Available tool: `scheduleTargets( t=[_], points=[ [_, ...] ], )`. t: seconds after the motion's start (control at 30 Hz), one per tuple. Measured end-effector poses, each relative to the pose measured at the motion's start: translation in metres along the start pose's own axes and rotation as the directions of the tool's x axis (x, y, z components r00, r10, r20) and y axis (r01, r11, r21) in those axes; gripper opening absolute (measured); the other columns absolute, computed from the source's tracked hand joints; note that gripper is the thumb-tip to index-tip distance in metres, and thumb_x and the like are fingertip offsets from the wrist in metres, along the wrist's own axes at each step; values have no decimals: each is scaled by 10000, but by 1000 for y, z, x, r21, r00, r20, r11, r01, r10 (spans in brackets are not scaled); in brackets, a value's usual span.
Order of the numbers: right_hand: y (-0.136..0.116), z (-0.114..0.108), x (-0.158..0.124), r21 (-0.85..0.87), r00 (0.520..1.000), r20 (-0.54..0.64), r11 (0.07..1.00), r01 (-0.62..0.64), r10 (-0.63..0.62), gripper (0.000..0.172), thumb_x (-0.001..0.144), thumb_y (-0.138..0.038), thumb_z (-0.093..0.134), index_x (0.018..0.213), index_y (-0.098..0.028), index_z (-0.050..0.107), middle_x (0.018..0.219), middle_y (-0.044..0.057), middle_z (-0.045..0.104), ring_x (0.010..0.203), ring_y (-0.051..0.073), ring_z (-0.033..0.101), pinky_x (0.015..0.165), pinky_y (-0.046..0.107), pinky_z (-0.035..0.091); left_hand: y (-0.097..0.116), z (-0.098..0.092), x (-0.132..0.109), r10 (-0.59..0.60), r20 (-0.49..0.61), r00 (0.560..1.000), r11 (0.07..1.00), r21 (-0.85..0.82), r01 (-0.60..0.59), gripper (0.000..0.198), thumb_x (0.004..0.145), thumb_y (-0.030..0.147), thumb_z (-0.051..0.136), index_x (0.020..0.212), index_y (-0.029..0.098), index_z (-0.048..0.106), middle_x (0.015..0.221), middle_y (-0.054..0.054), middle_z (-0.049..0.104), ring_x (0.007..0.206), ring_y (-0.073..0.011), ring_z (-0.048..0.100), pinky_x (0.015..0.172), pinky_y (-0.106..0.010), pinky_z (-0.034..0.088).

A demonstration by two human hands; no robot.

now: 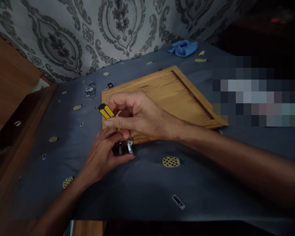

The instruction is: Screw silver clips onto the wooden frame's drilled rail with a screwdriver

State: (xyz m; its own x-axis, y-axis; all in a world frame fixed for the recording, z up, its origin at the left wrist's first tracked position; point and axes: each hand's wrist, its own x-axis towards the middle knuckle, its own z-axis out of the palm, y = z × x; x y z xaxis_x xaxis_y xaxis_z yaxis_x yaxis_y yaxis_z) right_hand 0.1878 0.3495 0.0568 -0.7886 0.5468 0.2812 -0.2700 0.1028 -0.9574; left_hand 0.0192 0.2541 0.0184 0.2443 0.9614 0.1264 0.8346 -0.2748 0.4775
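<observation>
My right hand [137,114] is closed around a screwdriver [106,111] with a yellow and black handle; its tip is hidden behind my fingers. Just below it, my left hand [103,150] curls around a shiny hinge-like metal fitting [130,146] at the near left corner of a framed wooden panel [159,93]. The left thumb stretches along the near side of the fitting, and the fingers lie over the panel's corner. Small dark holes show along the panel's near edge. The panel lies flat on a dark blue cloth with pineapple prints.
A pile of small metal parts [90,90] lies on the blue cloth [147,190] left of the panel. A black fitting [110,85] sits at the panel's far edge. Behind are a crumpled blue cloth [184,48] and a patterned curtain [123,23]. Brown wooden furniture [12,75] borders the left.
</observation>
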Motion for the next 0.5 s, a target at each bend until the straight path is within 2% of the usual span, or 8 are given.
scheduleTargets(
  t=[0.1, 0.3, 0.4, 0.5],
  points=[
    [-1, -1, -1, -18, 1000, -13, 1000, 4, -4, 346, 913, -116, 690, 735, -230, 416, 619, -98, 527, 453, 47, 535, 390, 172, 427, 0, 0, 0, 4, 7, 1000, 1000, -8, -4, 333, 755, 373, 892, 1027, 262, 735, 1074, -47, 725, 1072, -307, 673, 996, -510, 526],
    [-4, -6, -5, -29, 998, 57, 1000, 4, -2, 262, 889, -64, 680, 791, -242, 515, 695, -68, 577, 529, 85, 625, 480, 219, 542, 0, 0, -1, 7, 7, 1000, 1000, 0, -7, 320, 749, 378, 902, 983, 239, 733, 1047, -52, 727, 1045, -309, 682, 953, -503, 533],
    [-4, -5, -7, -23, 999, 37, 1000, -1, 2, 259, 919, -83, 659, 794, -234, 489, 718, -71, 563, 535, 72, 623, 476, 206, 533, 1, 0, 0, -4, 21, 1000, 1000, -4, 4, 305, 758, 364, 900, 982, 243, 733, 1061, -58, 733, 1075, -324, 678, 959, -522, 522],
    [-2, 0, -9, -47, 999, -36, 999, 5, -6, 298, 928, -95, 661, 806, -226, 424, 768, -80, 563, 465, 24, 564, 415, 165, 466, 2, 0, 0, 3, 16, 1000, 1000, -18, -2, 303, 752, 343, 910, 991, 254, 746, 1069, -53, 735, 1090, -334, 674, 967, -533, 511]
  ],
)
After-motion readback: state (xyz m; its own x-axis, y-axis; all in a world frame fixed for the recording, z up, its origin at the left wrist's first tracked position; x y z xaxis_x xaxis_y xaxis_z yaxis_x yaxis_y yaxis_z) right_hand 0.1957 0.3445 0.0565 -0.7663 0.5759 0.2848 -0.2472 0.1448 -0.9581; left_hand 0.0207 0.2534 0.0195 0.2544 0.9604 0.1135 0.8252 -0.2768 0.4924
